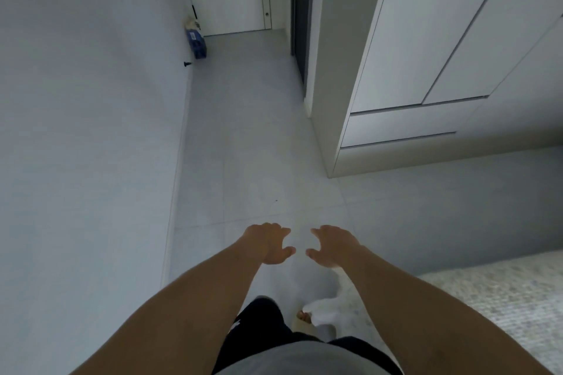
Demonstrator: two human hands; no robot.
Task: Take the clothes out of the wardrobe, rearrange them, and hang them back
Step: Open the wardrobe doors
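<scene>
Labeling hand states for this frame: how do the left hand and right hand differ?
Little separates them. The left hand sits on the image's left with its thumb pointing right; the right hand mirrors it, thumb pointing left. The left hand is nearer the bare wall; the right hand is on the side of the closed wardrobe. Shared: both are stretched forward over the tiled floor, backs up, fingers loosely curled, holding nothing, not touching each other.

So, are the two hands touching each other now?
Apart. The head view shows bare floor between the left hand and the right hand; both hold nothing.
</scene>
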